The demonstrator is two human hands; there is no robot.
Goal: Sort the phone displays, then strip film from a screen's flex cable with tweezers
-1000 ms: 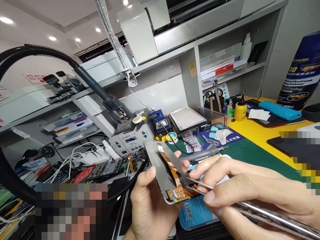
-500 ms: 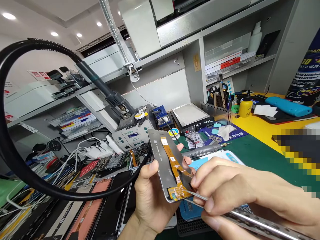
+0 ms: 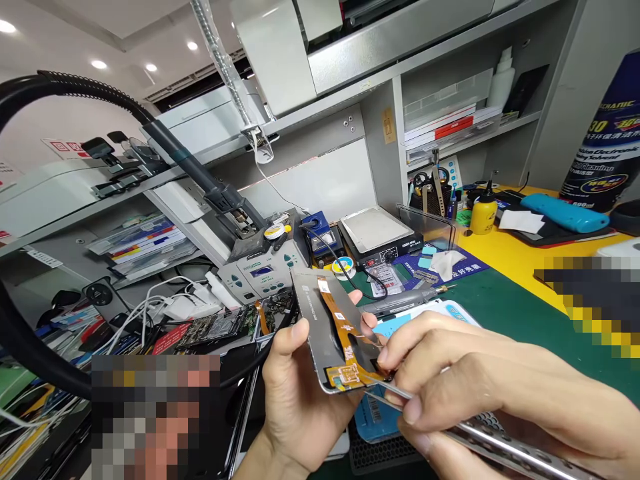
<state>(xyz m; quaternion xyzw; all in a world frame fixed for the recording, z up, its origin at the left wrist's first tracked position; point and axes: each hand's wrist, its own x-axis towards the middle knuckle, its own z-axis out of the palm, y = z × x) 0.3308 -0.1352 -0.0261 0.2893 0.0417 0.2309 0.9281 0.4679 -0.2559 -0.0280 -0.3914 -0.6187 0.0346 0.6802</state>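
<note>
A dark grey phone screen panel (image 3: pixel 315 313) is tilted in my left hand (image 3: pixel 295 393), thumb on its left edge and fingertips showing at its right edge. An orange flex cable (image 3: pixel 345 330) runs down the panel's back to a wider section at the lower end. Metal tweezers (image 3: pixel 480 433) are held in my right hand (image 3: pixel 460 373), fingers closed round them. Their tips are at the lower right of the flex cable; whether they pinch it cannot be made out.
Behind the hands stand a grey soldering station (image 3: pixel 265 273), a hot plate (image 3: pixel 380 230) and a solder spool (image 3: pixel 343 267). A black hose (image 3: pixel 45 360) curves at the left. A yellow bottle (image 3: pixel 483 215) stands at the right, on the yellow surface.
The view has shifted slightly, so the background sits a little further left. The panel is tilted flatter and a bit higher, with both hands still holding their items.
</note>
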